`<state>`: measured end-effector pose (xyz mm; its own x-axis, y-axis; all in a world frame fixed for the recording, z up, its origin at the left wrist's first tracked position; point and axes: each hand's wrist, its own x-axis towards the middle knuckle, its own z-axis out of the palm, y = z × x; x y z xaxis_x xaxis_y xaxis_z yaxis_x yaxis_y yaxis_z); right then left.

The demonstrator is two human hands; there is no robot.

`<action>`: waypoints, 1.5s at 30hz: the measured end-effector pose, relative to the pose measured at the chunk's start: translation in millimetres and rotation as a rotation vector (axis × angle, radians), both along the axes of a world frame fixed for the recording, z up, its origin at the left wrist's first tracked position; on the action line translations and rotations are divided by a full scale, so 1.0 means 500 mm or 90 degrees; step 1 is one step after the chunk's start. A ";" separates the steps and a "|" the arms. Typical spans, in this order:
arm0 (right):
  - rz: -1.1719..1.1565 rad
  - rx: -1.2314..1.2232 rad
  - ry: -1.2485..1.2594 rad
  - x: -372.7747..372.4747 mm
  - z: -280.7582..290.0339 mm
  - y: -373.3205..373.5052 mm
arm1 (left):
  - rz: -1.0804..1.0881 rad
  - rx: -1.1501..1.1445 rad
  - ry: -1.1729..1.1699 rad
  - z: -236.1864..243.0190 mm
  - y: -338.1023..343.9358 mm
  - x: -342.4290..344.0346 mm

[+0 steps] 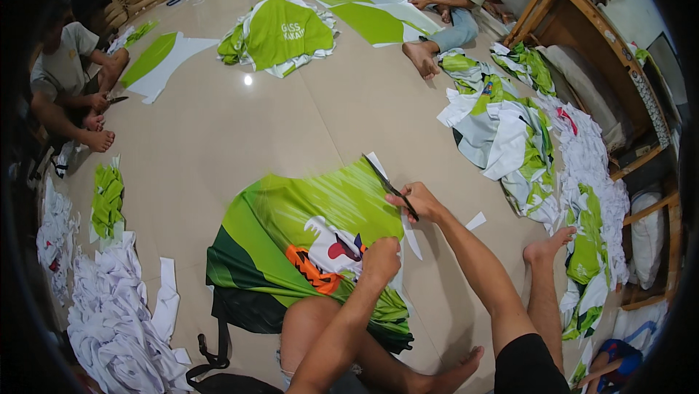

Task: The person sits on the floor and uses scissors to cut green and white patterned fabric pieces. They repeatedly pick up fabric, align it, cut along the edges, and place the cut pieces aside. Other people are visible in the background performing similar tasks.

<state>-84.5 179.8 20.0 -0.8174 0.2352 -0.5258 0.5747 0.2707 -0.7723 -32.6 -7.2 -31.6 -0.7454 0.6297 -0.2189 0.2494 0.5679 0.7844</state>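
Mid-frame, left hand [381, 259] clutches green printed fabric [280, 212], right hand [422, 202] grips black scissors [393, 189], white edging [413, 241] seemingly part-cut, top remaining.

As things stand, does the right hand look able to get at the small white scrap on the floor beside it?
Probably yes: the small white scrap lies close by and uncovered, though the right hand holds scissors, which would hamper picking it up.
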 end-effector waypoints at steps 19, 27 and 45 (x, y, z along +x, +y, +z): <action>-0.085 0.050 -0.133 0.462 0.122 0.020 | -0.098 -0.009 0.133 0.011 -0.052 0.052; -0.091 0.091 -0.151 0.591 0.294 0.008 | -0.003 0.056 0.048 0.051 -0.219 -0.104; -0.213 0.003 0.068 0.555 0.296 0.056 | -0.084 -0.439 0.232 0.023 -0.472 -0.082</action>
<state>193.1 207.7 168.2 -0.7450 0.5018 -0.4395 0.5478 0.0842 -0.8324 -73.7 -243.0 -20.1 -0.7741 0.5283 -0.3489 0.5214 0.8446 0.1219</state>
